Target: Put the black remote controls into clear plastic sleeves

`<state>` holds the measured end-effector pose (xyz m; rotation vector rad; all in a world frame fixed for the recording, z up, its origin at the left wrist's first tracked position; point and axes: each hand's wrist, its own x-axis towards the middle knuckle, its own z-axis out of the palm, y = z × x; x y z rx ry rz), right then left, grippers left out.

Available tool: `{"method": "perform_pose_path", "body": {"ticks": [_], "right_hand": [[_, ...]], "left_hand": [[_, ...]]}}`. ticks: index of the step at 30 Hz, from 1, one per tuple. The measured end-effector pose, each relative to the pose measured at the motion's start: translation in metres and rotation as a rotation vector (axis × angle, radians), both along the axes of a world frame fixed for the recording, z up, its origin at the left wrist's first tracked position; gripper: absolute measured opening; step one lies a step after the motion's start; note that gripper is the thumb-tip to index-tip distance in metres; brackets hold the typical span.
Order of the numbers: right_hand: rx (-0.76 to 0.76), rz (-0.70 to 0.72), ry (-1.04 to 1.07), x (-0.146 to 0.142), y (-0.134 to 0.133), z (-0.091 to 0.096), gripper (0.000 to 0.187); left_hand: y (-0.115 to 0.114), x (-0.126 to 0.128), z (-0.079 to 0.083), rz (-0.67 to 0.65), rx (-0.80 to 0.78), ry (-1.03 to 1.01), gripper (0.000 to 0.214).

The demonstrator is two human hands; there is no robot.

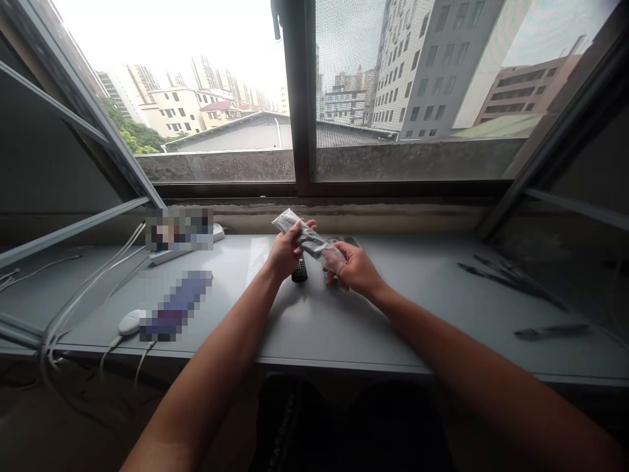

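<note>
A narrow clear plastic sleeve (313, 244) with something dark inside is held aslant above the desk. My left hand (289, 250) is closed around its upper left part, thumb on top. At the lower right end, my right hand (352, 265) pinches the plastic. Below and between the hands, a black remote control (299, 271) with buttons lies on the desk, its far end hidden by the sleeve and my left hand. Behind my right hand, a dark flat item (348, 242) shows in part; its kind is unclear.
The grey desk (314, 334) runs beneath a window. To the left are a white power strip (187, 244), a blurred-out bluish item (177, 307), a white round device (132, 322) and loose white cables (83, 298). Long dark pieces (511, 280) and a smaller dark piece (550, 332) lie right.
</note>
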<state>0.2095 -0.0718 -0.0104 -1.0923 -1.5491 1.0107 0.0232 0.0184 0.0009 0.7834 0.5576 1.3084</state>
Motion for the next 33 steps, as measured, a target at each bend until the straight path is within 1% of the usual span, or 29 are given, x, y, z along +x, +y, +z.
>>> {"method": "perform_pose_path", "body": {"ticks": [4, 8, 10, 13, 15, 19, 21, 23, 26, 28, 30, 31, 33], "right_hand": [[-0.012, 0.071, 0.04, 0.0, 0.001, 0.0, 0.04], [-0.101, 0.096, 0.12, -0.001, 0.003, 0.002, 0.043], [-0.121, 0.11, 0.15, -0.001, 0.004, 0.002, 0.043], [-0.105, 0.11, 0.192, -0.001, 0.006, 0.002, 0.042], [-0.101, 0.09, 0.214, 0.0, 0.008, 0.001, 0.041], [-0.134, 0.073, 0.23, 0.0, 0.009, 0.001, 0.035], [-0.156, 0.09, 0.24, -0.001, 0.01, 0.0, 0.032], [-0.174, 0.108, 0.266, -0.001, 0.011, 0.0, 0.029], [-0.199, 0.094, 0.399, 0.001, 0.014, 0.0, 0.026], [-0.23, 0.059, 0.522, 0.003, 0.016, 0.003, 0.032], [-0.308, 0.051, 0.599, 0.006, 0.017, 0.007, 0.042], [-0.368, 0.076, 0.608, 0.007, 0.017, 0.008, 0.047], [-0.498, 0.199, 0.575, 0.007, 0.014, 0.011, 0.053]], "left_hand": [[-0.003, 0.005, -0.007, -0.069, 0.039, 0.068, 0.031], [-0.006, 0.004, -0.01, -0.144, 0.049, 0.116, 0.033], [-0.006, 0.003, -0.01, -0.155, 0.052, 0.128, 0.036], [-0.003, 0.004, -0.009, -0.146, 0.035, 0.121, 0.03], [0.001, 0.004, -0.008, -0.103, -0.011, 0.089, 0.029], [0.009, -0.001, -0.005, 0.084, -0.129, 0.008, 0.027], [0.012, -0.004, -0.005, 0.154, -0.151, -0.04, 0.029], [0.014, -0.008, -0.005, 0.194, -0.152, -0.079, 0.031], [0.015, -0.014, -0.004, 0.233, -0.141, -0.122, 0.03], [0.014, -0.015, -0.003, 0.246, -0.14, -0.141, 0.03], [0.011, -0.015, -0.001, 0.216, -0.137, -0.133, 0.028], [0.009, -0.013, 0.0, 0.182, -0.127, -0.113, 0.028], [0.003, -0.009, 0.002, 0.075, -0.088, -0.042, 0.03]]}}
